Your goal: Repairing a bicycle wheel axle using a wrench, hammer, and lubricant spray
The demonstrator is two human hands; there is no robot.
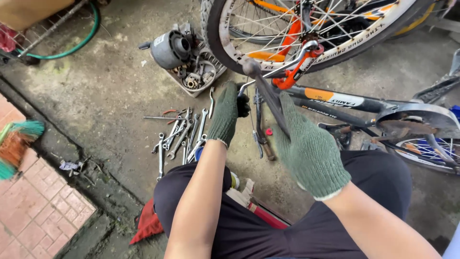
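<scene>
Here, at the far left edge, a broom (pixel 14 146) with green and orange bristles lies beside the red paving, and a green hose (pixel 76 44) curves on the concrete floor (pixel 110 91) above it. More to the right, a tray of old metal parts (pixel 189 64) stands on the floor, and below it a group of spanners (pixel 179 139) is spread out, near the person's knee.

The left hand (pixel 225 115), in a green knitted glove, is clenched around the lower end of the silver crank arm (pixel 282 64) of the overturned bicycle. Just beside it, the right hand (pixel 306 148), also gloved, is grasping a dark long tool (pixel 270 98), which points up toward the crank and the orange frame (pixel 292 79). The tool seems to touch the crank arm near its dark end, but the exact contact I cannot tell. Behind stands the wheel (pixel 306 29) with white rim and spokes, and to the right the grey frame tube (pixel 335 98) goes toward the chain guard (pixel 417 115).

To my judgement, the step in hand is working on the crank: one hand steadies it, the other applies the tool. A next move would call for a firm hold by the left hand, so the crank does not turn.
</scene>
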